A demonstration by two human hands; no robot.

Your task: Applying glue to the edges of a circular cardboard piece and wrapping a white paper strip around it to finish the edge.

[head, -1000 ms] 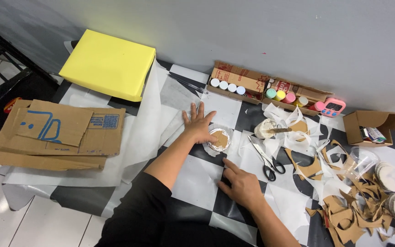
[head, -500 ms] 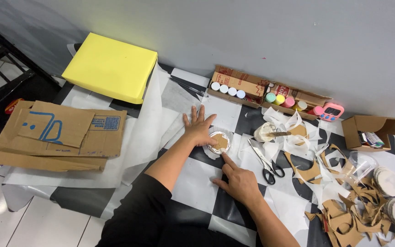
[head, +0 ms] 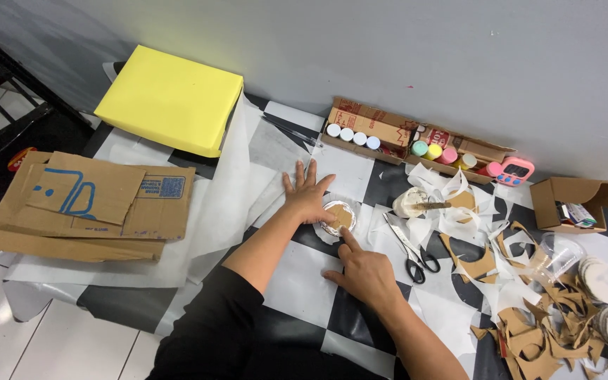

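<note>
My left hand (head: 307,195) lies flat with fingers spread on white paper, its thumb side against a small round cardboard disc (head: 339,215) that sits on a circle of white paper. My right hand (head: 364,271) rests below the disc, index finger stretched out and pressing on its lower edge. Neither hand grips anything. Black-handled scissors (head: 411,250) lie just right of my right hand.
A yellow box (head: 170,98) and flattened cardboard (head: 100,193) lie at the left. Along the wall stands a cardboard tray of paint pots (head: 395,141) and a pink timer (head: 515,171). Cardboard scraps (head: 536,338), a glue cup (head: 413,203) and an open box (head: 575,204) crowd the right.
My right hand has shifted slightly up, its index finger now on the disc. My left hand stays flat beside it.
</note>
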